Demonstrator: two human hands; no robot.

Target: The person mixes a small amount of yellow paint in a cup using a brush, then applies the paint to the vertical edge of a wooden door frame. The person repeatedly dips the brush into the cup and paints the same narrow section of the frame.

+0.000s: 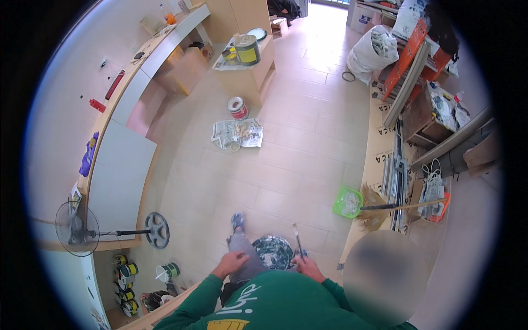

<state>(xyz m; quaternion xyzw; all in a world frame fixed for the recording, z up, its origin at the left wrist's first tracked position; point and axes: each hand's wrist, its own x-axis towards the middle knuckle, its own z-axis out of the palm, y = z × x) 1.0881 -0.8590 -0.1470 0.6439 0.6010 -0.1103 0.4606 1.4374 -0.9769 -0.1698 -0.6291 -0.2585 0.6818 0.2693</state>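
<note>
My left hand (232, 264) lies on my left thigh (242, 247), its fingers stretched out and holding nothing. In my right hand (309, 267) is a thin paintbrush (297, 237), pointing up and away from me with its pale tip at the far end. My fingers are closed round its lower part. Just beyond my lap, between my legs, stands a round bucket (273, 252) with white smears over its dark green surface. My right hand is beside its right edge. The near side of the bucket is hidden by my green shirt (275, 300).
A paint can (237, 108) stands by spread newspaper (237, 133) ahead. A standing fan (80, 231) and a white-and-green bucket (168, 271) are on the left. A green dustpan (347, 202), broom (375, 209) and metal strips (391, 181) lie right. A blurred patch covers the lower right.
</note>
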